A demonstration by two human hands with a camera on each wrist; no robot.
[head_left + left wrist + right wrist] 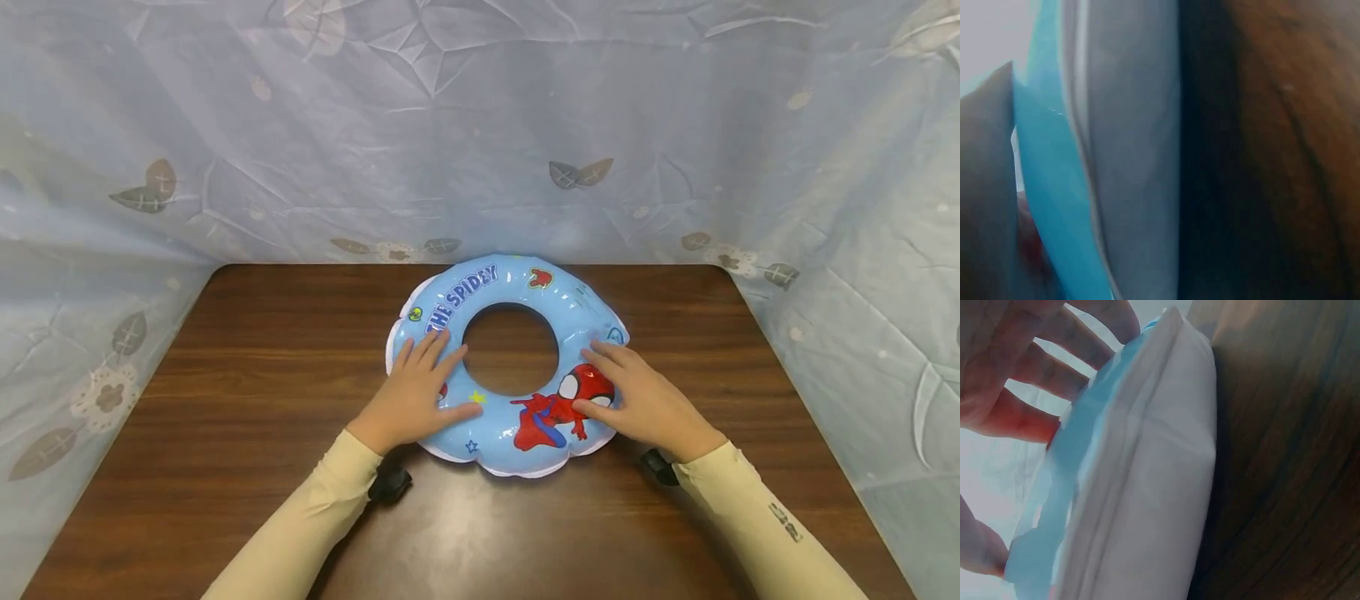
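An inflated blue swim ring [517,283] with a white underside lies flat on the brown wooden table. It bears a red and blue cartoon figure and the words "THE SPIDEY". Across its left side rests my left hand [416,396], fingers spread and fairly straight. My right hand [648,400] lies on the right side, over part of the printed figure, with its fingers extended. In the right wrist view the fingertips [1054,428] touch the ring's blue top. The left wrist view shows the ring's side [1129,150] close up; most of the left hand is out of that view.
The wooden table [285,333] spreads around the ring, its far edge just behind it. Pale grey-blue curtains [480,125] printed with leaves and flowers hang behind and on both sides. Dark wrist straps [390,483] sit under both forearms.
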